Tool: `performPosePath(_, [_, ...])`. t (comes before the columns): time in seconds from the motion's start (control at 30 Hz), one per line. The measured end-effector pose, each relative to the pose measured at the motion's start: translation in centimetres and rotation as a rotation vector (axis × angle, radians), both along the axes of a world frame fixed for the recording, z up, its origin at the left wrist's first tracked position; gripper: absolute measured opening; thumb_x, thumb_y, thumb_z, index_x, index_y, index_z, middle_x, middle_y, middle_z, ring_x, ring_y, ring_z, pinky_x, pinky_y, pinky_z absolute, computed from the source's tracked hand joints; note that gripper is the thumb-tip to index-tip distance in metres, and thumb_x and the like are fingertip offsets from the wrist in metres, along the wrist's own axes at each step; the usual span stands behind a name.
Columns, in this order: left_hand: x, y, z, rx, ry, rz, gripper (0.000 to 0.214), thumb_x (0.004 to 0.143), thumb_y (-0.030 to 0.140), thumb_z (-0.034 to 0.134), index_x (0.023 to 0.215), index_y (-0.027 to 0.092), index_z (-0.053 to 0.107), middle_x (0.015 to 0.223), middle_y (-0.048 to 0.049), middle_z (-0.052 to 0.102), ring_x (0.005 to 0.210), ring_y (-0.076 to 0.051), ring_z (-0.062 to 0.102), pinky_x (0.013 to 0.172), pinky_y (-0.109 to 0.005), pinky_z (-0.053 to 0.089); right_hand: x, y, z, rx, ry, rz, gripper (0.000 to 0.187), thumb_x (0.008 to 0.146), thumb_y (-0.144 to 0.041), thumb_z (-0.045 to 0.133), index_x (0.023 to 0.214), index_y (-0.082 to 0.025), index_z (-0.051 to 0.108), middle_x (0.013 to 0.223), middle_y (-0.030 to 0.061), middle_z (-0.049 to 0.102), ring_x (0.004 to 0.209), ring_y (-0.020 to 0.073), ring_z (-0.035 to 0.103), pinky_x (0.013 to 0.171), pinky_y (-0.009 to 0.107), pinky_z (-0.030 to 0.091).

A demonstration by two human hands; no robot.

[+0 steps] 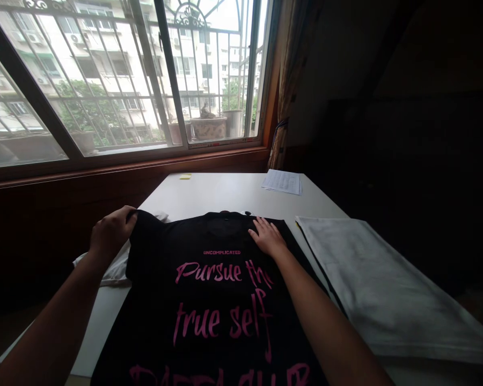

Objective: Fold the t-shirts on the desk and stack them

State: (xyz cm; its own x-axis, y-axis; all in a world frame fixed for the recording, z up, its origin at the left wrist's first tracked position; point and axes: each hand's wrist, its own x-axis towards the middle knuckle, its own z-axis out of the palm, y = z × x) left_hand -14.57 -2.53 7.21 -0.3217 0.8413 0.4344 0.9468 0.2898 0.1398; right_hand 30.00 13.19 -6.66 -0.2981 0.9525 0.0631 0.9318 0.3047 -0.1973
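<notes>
A black T-shirt [156, 300] with pink lettering lies spread on the white table [217, 193], its collar toward the far side. At the far left, my left hand [113, 229] has its fingers closed on the end of the shirt's sleeve. My right hand [268, 236] rests flat near the shirt's right shoulder, fingers stretched out and a little apart. Part of a white cloth [118, 268] shows from under the left sleeve. Where the right sleeve lies is hard to make out, as my forearm covers that side.
A folded grey-white cloth [378, 284] lies on the right side of the table, with a dark edge beside it. Printed papers [282, 181] and a small yellow note [185, 176] lie at the far edge. Beyond stands a barred window [145, 80] with a curtain [292, 80].
</notes>
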Motion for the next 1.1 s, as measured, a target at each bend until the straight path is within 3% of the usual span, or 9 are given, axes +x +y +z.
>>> performPosePath(0.13, [2.9,1.6,0.9,0.019,0.02,-0.092,0.037,0.098,0.043,0.045,0.119,0.023,0.068,0.109,-0.0088,0.074,0.091,-0.027,0.07,0.078,-0.034,0.05,0.0,0.0,0.0,-0.009,-0.001,0.0,0.07,0.104,-0.057,0.022,0.16,-0.017,0.034,0.17,0.0054,0.022,0.157,0.0199,0.016,0.126,0.041,0.01])
performPosePath(0.27, [6.2,2.1,1.4,0.059,-0.176,-0.365,0.038,0.095,0.051,0.051,0.11,0.022,0.072,0.104,-0.0073,0.076,0.091,-0.024,0.071,0.081,-0.033,0.053,0.0,0.0,0.1,-0.005,0.003,-0.002,0.07,0.104,-0.057,0.023,0.16,-0.017,0.035,0.17,0.0051,0.022,0.156,0.0193,0.016,0.126,0.04,0.011])
performPosePath(0.37, [8.2,1.1,1.9,-0.067,-0.41,-0.632,0.052,0.092,0.061,0.054,0.123,0.022,0.068,0.107,-0.007,0.077,0.088,-0.022,0.072,0.08,-0.034,0.058,0.0,0.0,0.2,-0.004,0.004,-0.003,0.07,0.104,-0.057,0.024,0.159,-0.016,0.035,0.169,0.0048,0.023,0.156,0.019,0.017,0.126,0.04,0.011])
performPosePath(0.43, [8.7,-0.1,2.0,-0.14,-0.502,-0.715,0.06,0.092,0.066,0.054,0.132,0.023,0.064,0.114,-0.0074,0.076,0.092,-0.023,0.072,0.082,-0.036,0.06,0.0,-0.1,0.2,-0.01,0.002,-0.001,0.07,0.104,-0.057,0.025,0.16,-0.016,0.035,0.169,0.0048,0.023,0.156,0.0191,0.017,0.126,0.04,0.011])
performPosePath(0.6, [5.9,-3.4,-0.2,-0.081,-0.492,-0.648,0.058,0.091,0.068,0.055,0.131,0.027,0.066,0.126,-0.0079,0.072,0.105,-0.027,0.071,0.09,-0.041,0.06,0.0,-0.1,0.3,-0.006,-0.006,-0.001,0.069,0.103,-0.056,0.025,0.16,-0.017,0.035,0.17,0.0052,0.023,0.156,0.0197,0.016,0.126,0.04,0.01])
performPosePath(0.7, [2.7,-5.4,-3.6,-0.119,-0.432,-0.536,0.061,0.088,0.068,0.06,0.134,0.029,0.063,0.134,-0.0092,0.067,0.107,-0.03,0.07,0.088,-0.044,0.061,-0.1,0.0,0.1,-0.01,-0.011,0.0,0.07,0.103,-0.056,0.024,0.16,-0.017,0.034,0.17,0.0051,0.022,0.156,0.0199,0.016,0.126,0.04,0.01])
performPosePath(0.83, [-0.3,-7.9,-8.2,-0.155,-0.485,-0.409,0.073,0.083,0.067,0.066,0.14,0.023,0.057,0.124,-0.0124,0.069,0.101,-0.031,0.071,0.081,-0.045,0.063,-0.1,0.2,-0.3,-0.004,-0.021,-0.004,0.068,0.103,-0.055,0.024,0.16,-0.018,0.035,0.17,0.0051,0.022,0.157,0.0202,0.015,0.126,0.042,0.01])
performPosePath(0.97, [-0.3,-10.2,-10.8,-0.148,-0.54,-0.363,0.075,0.081,0.063,0.069,0.145,0.025,0.052,0.11,-0.0085,0.071,0.093,-0.028,0.072,0.082,-0.044,0.062,-0.2,0.3,-0.1,-0.011,-0.019,-0.016,0.067,0.104,-0.053,0.029,0.159,-0.016,0.035,0.169,0.0057,0.024,0.156,0.0221,0.018,0.126,0.043,0.012])
performPosePath(1.1, [1.1,-11.3,-11.3,-0.077,-0.493,-0.364,0.064,0.085,0.052,0.064,0.144,0.027,0.054,0.108,-0.0087,0.069,0.092,-0.028,0.07,0.081,-0.045,0.062,-2.2,-0.3,1.8,0.045,0.031,-0.04,0.062,0.101,-0.043,0.044,0.157,-0.018,0.039,0.164,0.0087,0.036,0.148,0.0292,0.033,0.124,0.047,0.021])
